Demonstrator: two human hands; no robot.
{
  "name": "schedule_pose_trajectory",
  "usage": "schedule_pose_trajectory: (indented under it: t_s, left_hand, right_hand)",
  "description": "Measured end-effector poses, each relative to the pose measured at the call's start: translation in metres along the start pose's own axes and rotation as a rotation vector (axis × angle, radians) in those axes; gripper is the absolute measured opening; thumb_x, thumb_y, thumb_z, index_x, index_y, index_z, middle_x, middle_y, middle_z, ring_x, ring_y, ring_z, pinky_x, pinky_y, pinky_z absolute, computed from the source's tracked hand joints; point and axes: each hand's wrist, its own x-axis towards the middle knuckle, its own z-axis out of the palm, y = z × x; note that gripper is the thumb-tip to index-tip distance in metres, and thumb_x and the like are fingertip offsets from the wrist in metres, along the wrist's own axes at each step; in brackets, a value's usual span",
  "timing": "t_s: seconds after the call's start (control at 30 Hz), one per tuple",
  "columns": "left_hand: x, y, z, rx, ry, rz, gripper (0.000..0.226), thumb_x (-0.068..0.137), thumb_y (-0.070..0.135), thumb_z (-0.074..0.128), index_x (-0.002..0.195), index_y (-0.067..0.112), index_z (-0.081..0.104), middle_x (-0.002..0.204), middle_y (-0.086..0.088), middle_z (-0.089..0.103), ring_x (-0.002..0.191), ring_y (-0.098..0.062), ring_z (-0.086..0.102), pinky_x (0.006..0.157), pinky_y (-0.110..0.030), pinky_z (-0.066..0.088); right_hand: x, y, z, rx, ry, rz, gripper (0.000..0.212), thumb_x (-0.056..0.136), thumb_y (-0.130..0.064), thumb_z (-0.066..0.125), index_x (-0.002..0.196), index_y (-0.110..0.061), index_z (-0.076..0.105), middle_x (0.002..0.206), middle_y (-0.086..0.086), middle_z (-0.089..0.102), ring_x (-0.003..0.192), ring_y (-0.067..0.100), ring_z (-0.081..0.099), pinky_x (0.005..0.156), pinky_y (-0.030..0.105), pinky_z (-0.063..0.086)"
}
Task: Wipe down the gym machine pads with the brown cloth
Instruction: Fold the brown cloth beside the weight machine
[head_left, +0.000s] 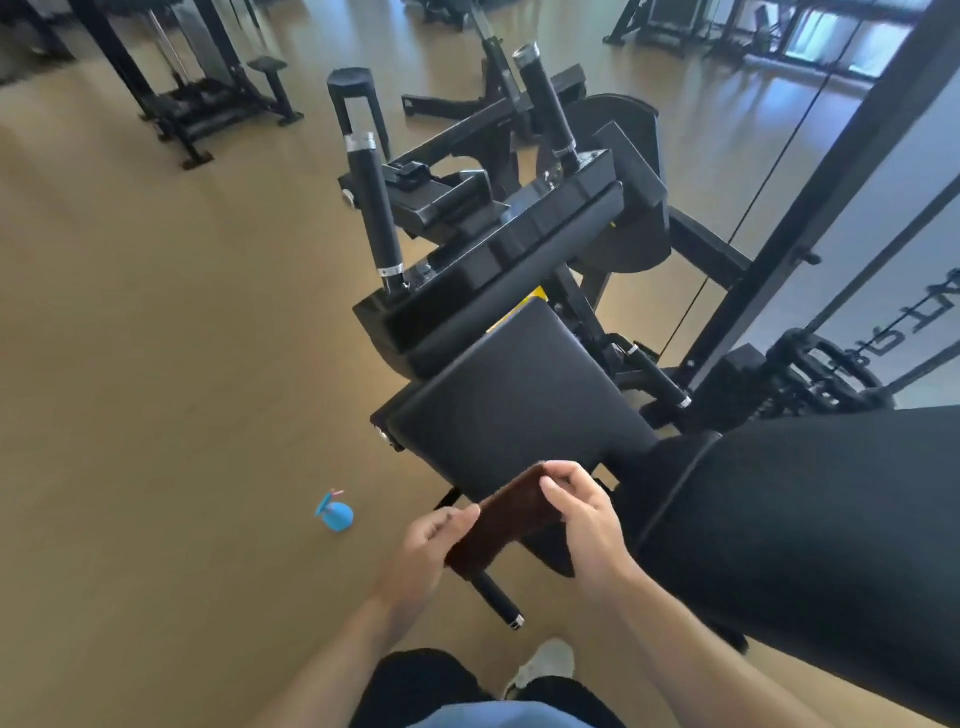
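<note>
The brown cloth (506, 517) is folded into a flat strip and held between both hands just off the near edge of a black seat pad (511, 405). My left hand (431, 545) pinches its lower left end. My right hand (582, 512) grips its upper right end, fingers curled over the top. A second, larger black pad (810, 525) lies to the right. Beyond the seat a black padded bar (498, 291) crosses the machine, with two upright black handles (375, 208) above it.
A small blue spray bottle (335, 513) stands on the tan floor left of my hands. A short black handle (497, 600) sticks out under the cloth. Other black machines (208, 98) stand at the back left, a rack with weights (810, 379) at right.
</note>
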Motion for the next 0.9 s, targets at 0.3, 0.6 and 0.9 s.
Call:
schedule_pose_trajectory:
  t_s: [0.3, 0.6, 0.9]
  left_hand:
    - [0.060, 0.055, 0.014, -0.211, -0.184, 0.008, 0.029, 0.093, 0.025, 0.069, 0.105, 0.002, 0.058, 0.093, -0.013, 0.072, 0.093, -0.029, 0.069, 0.082, -0.040, 0.054]
    - [0.093, 0.086, 0.023, -0.048, -0.497, 0.049, 0.008, 0.097, 0.022, 0.063, 0.093, 0.015, 0.062, 0.090, -0.006, 0.072, 0.088, -0.016, 0.070, 0.080, -0.035, 0.054]
    - [0.103, 0.103, 0.039, -0.001, -0.534, -0.200, 0.033, 0.101, 0.037, 0.055, 0.108, 0.006, 0.065, 0.095, -0.013, 0.076, 0.084, -0.025, 0.075, 0.064, -0.035, 0.056]
  right_hand:
    - [0.038, -0.035, 0.002, -0.265, -0.072, -0.214, 0.019, 0.099, -0.001, 0.061, 0.106, -0.017, 0.070, 0.100, -0.002, 0.076, 0.099, 0.015, 0.071, 0.092, 0.034, 0.057]
    - [0.036, -0.044, -0.015, -0.309, 0.153, -0.176, 0.026, 0.097, -0.003, 0.066, 0.113, -0.023, 0.073, 0.106, -0.002, 0.077, 0.105, 0.017, 0.072, 0.094, 0.037, 0.059]
    - [0.030, -0.035, -0.005, -0.237, 0.241, -0.122, 0.013, 0.095, 0.007, 0.064, 0.099, -0.002, 0.073, 0.109, -0.005, 0.076, 0.104, 0.002, 0.071, 0.086, 0.023, 0.058]
